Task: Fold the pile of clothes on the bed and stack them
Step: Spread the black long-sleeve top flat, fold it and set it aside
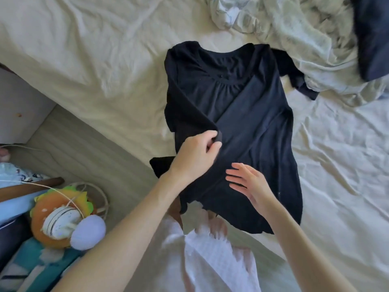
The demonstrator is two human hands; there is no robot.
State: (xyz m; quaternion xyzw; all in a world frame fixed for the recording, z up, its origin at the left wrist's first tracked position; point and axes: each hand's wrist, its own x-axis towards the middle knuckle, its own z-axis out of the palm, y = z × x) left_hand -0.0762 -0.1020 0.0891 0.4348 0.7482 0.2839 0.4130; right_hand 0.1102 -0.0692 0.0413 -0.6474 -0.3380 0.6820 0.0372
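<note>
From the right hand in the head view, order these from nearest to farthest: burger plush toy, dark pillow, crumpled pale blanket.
From the right hand:
1. Burger plush toy, lower left, beside the bed.
2. Crumpled pale blanket, top right.
3. Dark pillow, far top-right corner.

Dark navy top (248,127): I see it spread on the bed (94,60), neckline away from me. My left hand (197,157) pinches a sleeve cuff folded across the body; my right hand (250,184) hovers flat over the lower part, fingers straight. Crumpled pale bedding (294,34) lies at upper right; plush toy (63,218) lies beside the bed at lower left.
</note>
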